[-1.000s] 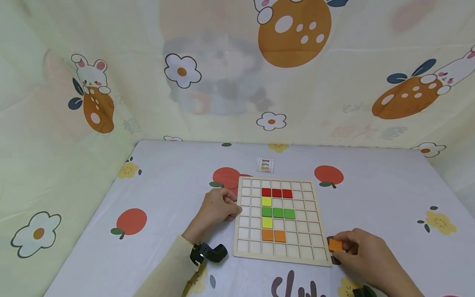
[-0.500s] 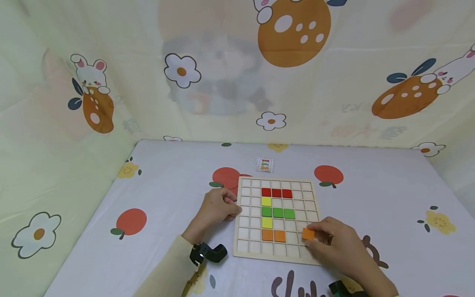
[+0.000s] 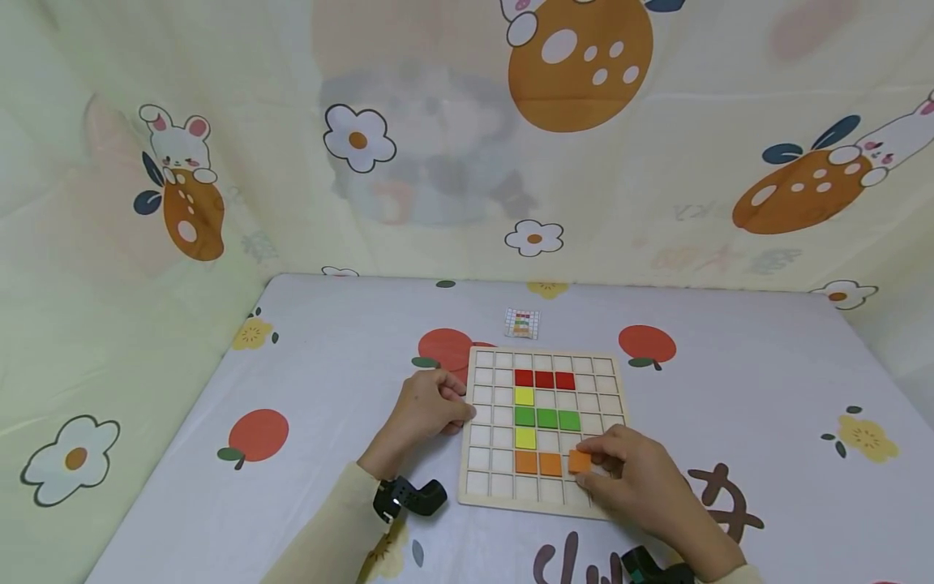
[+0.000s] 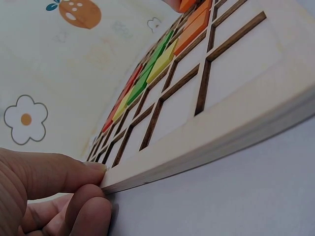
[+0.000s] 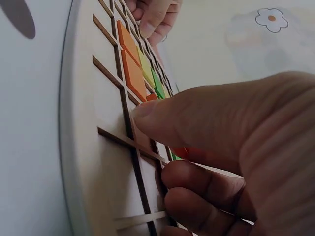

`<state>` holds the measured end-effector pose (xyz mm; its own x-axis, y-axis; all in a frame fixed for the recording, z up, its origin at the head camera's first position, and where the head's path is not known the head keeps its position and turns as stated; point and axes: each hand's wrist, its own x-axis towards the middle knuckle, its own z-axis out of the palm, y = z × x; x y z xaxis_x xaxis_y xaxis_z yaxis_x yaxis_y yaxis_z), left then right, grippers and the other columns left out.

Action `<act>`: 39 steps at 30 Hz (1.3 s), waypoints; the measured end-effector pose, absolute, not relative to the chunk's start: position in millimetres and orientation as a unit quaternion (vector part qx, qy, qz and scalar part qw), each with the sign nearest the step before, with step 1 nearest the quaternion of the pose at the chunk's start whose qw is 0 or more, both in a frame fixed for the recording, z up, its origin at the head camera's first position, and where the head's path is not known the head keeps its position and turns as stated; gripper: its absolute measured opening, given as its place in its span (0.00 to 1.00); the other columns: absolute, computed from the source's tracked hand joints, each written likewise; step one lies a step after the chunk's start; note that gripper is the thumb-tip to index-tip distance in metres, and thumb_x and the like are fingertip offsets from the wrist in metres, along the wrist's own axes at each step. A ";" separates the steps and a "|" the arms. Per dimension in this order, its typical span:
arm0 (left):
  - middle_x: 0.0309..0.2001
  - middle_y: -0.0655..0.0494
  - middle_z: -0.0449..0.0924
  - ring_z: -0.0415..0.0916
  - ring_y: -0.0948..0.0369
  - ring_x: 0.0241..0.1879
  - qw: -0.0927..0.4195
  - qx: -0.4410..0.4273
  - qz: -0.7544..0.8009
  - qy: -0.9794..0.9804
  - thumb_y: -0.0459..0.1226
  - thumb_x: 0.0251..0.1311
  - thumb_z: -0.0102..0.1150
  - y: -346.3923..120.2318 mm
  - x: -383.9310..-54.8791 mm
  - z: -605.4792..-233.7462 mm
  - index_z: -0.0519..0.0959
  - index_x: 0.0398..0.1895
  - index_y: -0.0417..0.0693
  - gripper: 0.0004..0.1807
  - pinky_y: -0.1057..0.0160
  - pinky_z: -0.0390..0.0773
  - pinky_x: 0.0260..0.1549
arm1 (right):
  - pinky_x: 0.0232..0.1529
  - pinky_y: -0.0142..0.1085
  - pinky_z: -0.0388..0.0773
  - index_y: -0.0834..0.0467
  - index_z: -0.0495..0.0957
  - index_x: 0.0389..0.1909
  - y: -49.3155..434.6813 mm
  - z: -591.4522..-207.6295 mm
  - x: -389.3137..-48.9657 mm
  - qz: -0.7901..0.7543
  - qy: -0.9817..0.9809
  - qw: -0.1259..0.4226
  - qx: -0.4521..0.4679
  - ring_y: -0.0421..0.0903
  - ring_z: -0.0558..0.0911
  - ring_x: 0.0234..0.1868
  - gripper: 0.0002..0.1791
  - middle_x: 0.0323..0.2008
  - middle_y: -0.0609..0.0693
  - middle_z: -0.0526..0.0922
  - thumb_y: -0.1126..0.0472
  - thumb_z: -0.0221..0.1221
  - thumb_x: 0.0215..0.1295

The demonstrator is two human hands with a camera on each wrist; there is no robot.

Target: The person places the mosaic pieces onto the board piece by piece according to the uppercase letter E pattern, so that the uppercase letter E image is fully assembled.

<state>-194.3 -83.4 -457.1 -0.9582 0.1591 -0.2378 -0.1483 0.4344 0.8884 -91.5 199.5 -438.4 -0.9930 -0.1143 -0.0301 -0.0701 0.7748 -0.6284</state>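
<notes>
A square wooden grid board (image 3: 536, 507) lies on the table. Its recesses hold three red tiles (image 3: 544, 380), three green tiles (image 3: 547, 418), two yellow tiles (image 3: 524, 438) and two orange tiles (image 3: 537, 463). Between thumb and forefinger, my right hand (image 3: 638, 478) pinches another orange tile (image 3: 580, 461) over the cell just right of the two orange ones; the thumb hides most of it in the right wrist view. My left hand (image 3: 426, 407) grips the board's left edge, thumb (image 4: 74, 172) at the rim and the other fingers curled beside it.
Behind the board lies a small printed card (image 3: 521, 324) with a coloured grid pattern. A white cloth (image 3: 350, 324) printed with fruit covers the table. Patterned curtain walls (image 3: 438, 186) rise at the back and sides.
My right hand has carried the orange tile leftward from beyond the board's right edge to the cell near the orange row. The left hand has stayed at the board's edge.
</notes>
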 end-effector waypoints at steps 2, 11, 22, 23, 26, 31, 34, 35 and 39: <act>0.27 0.51 0.79 0.79 0.61 0.19 0.146 0.006 0.537 0.831 0.30 0.54 0.75 -83.5 -194.4 -456.6 0.80 0.40 0.38 0.13 0.67 0.83 0.23 | 0.32 0.30 0.70 0.54 0.90 0.44 198.4 -439.3 -91.3 -0.322 0.945 0.040 -0.047 0.42 0.72 0.35 0.16 0.32 0.43 0.78 0.62 0.76 0.52; 0.27 0.51 0.80 0.79 0.62 0.19 0.150 0.013 0.544 0.826 0.29 0.54 0.74 -84.6 -193.3 -453.1 0.81 0.40 0.37 0.13 0.67 0.84 0.23 | 0.31 0.31 0.68 0.53 0.90 0.44 196.9 -442.3 -92.3 -0.311 0.948 0.046 -0.050 0.43 0.71 0.34 0.17 0.31 0.43 0.77 0.62 0.76 0.52; 0.27 0.51 0.80 0.79 0.62 0.19 0.146 0.015 0.539 0.829 0.30 0.55 0.74 -84.4 -193.0 -453.0 0.81 0.40 0.37 0.13 0.66 0.84 0.23 | 0.31 0.31 0.68 0.52 0.90 0.45 197.3 -443.6 -92.0 -0.314 0.947 0.044 -0.050 0.43 0.71 0.34 0.17 0.31 0.43 0.76 0.63 0.76 0.52; 0.27 0.51 0.80 0.79 0.62 0.19 0.145 0.015 0.538 0.830 0.30 0.55 0.74 -84.4 -193.1 -452.9 0.81 0.40 0.37 0.13 0.66 0.84 0.23 | 0.31 0.31 0.68 0.52 0.90 0.45 197.2 -443.5 -91.9 -0.314 0.947 0.044 -0.050 0.43 0.71 0.34 0.17 0.31 0.43 0.76 0.63 0.76 0.52; 0.27 0.51 0.80 0.79 0.62 0.19 0.148 0.013 0.538 0.830 0.30 0.55 0.74 -84.6 -193.5 -452.6 0.81 0.41 0.38 0.13 0.66 0.84 0.23 | 0.30 0.31 0.67 0.52 0.90 0.45 197.2 -443.4 -92.0 -0.316 0.947 0.044 -0.048 0.43 0.70 0.34 0.17 0.31 0.43 0.75 0.63 0.76 0.52; 0.27 0.51 0.80 0.79 0.62 0.19 0.148 0.014 0.538 0.830 0.30 0.55 0.74 -84.8 -193.7 -453.0 0.81 0.41 0.37 0.13 0.66 0.84 0.23 | 0.30 0.31 0.67 0.52 0.90 0.46 197.4 -443.7 -91.9 -0.315 0.947 0.046 -0.048 0.43 0.70 0.34 0.18 0.31 0.43 0.75 0.63 0.76 0.52; 0.27 0.51 0.80 0.79 0.62 0.19 0.148 0.016 0.539 0.829 0.30 0.55 0.74 -84.9 -193.8 -452.9 0.81 0.41 0.37 0.13 0.66 0.84 0.23 | 0.30 0.31 0.67 0.52 0.90 0.47 197.5 -444.0 -91.8 -0.313 0.947 0.049 -0.048 0.43 0.70 0.34 0.18 0.31 0.43 0.76 0.62 0.76 0.52; 0.27 0.51 0.80 0.79 0.62 0.19 0.148 0.017 0.539 0.829 0.30 0.55 0.74 -85.0 -193.7 -452.8 0.81 0.40 0.37 0.13 0.66 0.84 0.23 | 0.30 0.31 0.67 0.52 0.90 0.47 197.5 -444.1 -91.7 -0.313 0.947 0.049 -0.048 0.43 0.70 0.34 0.18 0.31 0.43 0.76 0.62 0.76 0.52; 0.27 0.52 0.80 0.79 0.62 0.19 0.148 0.018 0.539 0.829 0.30 0.55 0.74 -85.1 -193.5 -452.3 0.81 0.40 0.37 0.13 0.67 0.84 0.23 | 0.30 0.31 0.67 0.52 0.90 0.47 197.4 -444.4 -91.8 -0.314 0.947 0.051 -0.048 0.43 0.70 0.34 0.19 0.31 0.43 0.75 0.62 0.76 0.52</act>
